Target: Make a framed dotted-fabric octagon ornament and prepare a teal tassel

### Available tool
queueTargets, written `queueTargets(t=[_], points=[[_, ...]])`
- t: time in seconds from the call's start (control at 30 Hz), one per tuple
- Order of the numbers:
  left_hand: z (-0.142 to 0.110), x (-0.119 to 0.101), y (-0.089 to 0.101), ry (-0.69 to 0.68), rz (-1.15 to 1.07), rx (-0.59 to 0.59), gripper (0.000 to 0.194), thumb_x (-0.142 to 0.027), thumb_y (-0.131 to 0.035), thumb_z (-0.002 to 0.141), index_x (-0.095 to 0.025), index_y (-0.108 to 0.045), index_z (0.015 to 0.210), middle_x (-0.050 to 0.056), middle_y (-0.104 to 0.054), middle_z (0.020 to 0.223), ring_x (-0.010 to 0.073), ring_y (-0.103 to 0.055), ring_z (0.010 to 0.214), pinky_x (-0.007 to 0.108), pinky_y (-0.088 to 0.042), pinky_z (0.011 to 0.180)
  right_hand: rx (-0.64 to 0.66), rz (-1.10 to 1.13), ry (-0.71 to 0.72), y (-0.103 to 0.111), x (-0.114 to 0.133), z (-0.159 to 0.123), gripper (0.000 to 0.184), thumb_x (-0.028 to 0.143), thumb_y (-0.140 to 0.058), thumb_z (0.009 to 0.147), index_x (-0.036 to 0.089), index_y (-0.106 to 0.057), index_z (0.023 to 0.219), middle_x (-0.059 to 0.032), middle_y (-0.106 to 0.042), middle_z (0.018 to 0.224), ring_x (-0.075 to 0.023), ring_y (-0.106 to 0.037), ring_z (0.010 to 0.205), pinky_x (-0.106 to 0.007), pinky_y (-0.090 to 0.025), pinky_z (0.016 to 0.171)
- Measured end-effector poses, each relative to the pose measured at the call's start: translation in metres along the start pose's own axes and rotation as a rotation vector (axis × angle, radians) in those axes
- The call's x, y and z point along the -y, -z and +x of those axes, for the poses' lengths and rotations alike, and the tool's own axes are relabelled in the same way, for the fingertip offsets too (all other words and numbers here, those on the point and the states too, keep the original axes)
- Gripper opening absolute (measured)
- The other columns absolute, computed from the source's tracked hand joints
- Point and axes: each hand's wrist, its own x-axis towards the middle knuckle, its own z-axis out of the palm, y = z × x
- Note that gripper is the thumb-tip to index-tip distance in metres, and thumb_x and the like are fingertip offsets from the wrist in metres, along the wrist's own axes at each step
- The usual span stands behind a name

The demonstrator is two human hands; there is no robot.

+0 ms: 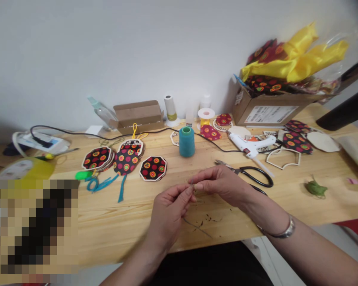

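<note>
My left hand (171, 210) and right hand (216, 182) meet above the pale wooden table (122, 226), thumbs and fingertips pinched together on a thin, dull grey-green cord (198, 227). The cord is slim as string and slightly curved; its loose end trails below my left fingers, slanting toward the table's near edge. Where I pinch it, my fingertips hide most of it, so I cannot tell whether it is knotted there. Small dark scraps (208, 218) lie on the wood beside the trailing end. Beyond my hands stands an upright teal cone of thread (186, 142); to its left lies an octagonal black fabric piece with red and orange flowers and a pale rim (153, 168). Black-handled metal scissors (258, 176) lie near my right wrist.
</note>
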Motion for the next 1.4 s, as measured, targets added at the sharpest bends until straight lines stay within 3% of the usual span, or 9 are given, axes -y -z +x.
queueTargets(t=[0.27, 0.63, 0.9, 1.1, 1.27, 1.4], points=[[-0.0013, -0.0005, -0.0004, -0.011, 0.091, 0.012, 0.016, -0.031, -0.069, 0.07, -0.015, -0.068, 0.07, -0.003, -0.056, 0.056, 0.0022, -0.032, 0.042, 0.016, -0.021, 0.039, -0.008, 0.054, -0.021, 0.0005, -0.0009, 0.0009, 0.026, 0.03, -0.078, 0.058, 0.015, -0.073, 0.079, -0.0002, -0.067, 0.063, -0.0068, -0.051, 0.055, -0.022, -0.035, 0.054], [-0.0028, -0.0002, -0.0004, 0.014, 0.052, 0.023, 0.016, -0.03, -0.07, 0.068, -0.014, -0.068, 0.069, -0.003, -0.056, 0.054, 0.0019, -0.031, 0.041, 0.017, -0.019, 0.039, -0.006, 0.05, 0.007, -0.001, 0.0001, 0.001, 0.015, 0.026, -0.076, 0.06, 0.015, -0.071, 0.069, 0.0024, -0.064, 0.059, -0.0053, -0.046, 0.052, -0.022, -0.03, 0.051], [-0.0023, -0.0005, -0.0023, 0.032, 0.042, 0.017, 0.017, -0.03, -0.072, 0.066, -0.014, -0.068, 0.07, -0.003, -0.054, 0.053, 0.002, -0.031, 0.041, 0.017, -0.019, 0.039, -0.006, 0.052, -0.004, -0.0019, 0.0018, 0.0005, 0.016, 0.027, -0.076, 0.059, 0.016, -0.071, 0.069, 0.0018, -0.064, 0.061, -0.0072, -0.048, 0.054, -0.023, -0.032, 0.054], [-0.0028, 0.0006, -0.0017, 0.027, 0.046, 0.033, 0.018, -0.03, -0.071, 0.068, -0.014, -0.067, 0.071, -0.003, -0.054, 0.054, 0.002, -0.03, 0.041, 0.017, -0.018, 0.04, -0.016, 0.013, 0.015, -0.0015, 0.0018, -0.0003, 0.016, 0.029, -0.074, 0.061, 0.015, -0.069, 0.066, 0.0034, -0.058, 0.054, -0.0061, -0.041, 0.05, -0.023, -0.027, 0.05], [-0.0024, 0.0013, -0.0004, -0.028, 0.032, 0.07, 0.019, -0.032, -0.062, 0.077, -0.013, -0.066, 0.074, -0.001, -0.056, 0.06, 0.0027, -0.036, 0.045, 0.017, -0.023, 0.043, -0.091, 0.014, 0.038, 0.0005, -0.0001, 0.0006, 0.021, 0.032, -0.075, 0.06, 0.013, -0.066, 0.066, 0.0039, -0.054, 0.052, -0.0057, -0.038, 0.048, -0.023, -0.026, 0.049], [-0.0014, 0.0021, 0.0008, -0.012, 0.025, 0.068, 0.018, -0.031, -0.064, 0.076, -0.013, -0.066, 0.074, -0.002, -0.054, 0.059, 0.0027, -0.036, 0.045, 0.017, -0.023, 0.043, -0.148, 0.031, 0.092, 0.0011, -0.0007, 0.0013, 0.022, 0.031, -0.074, 0.06, 0.013, -0.064, 0.065, 0.0055, -0.049, 0.049, -0.0049, -0.035, 0.046, -0.022, -0.024, 0.047]])
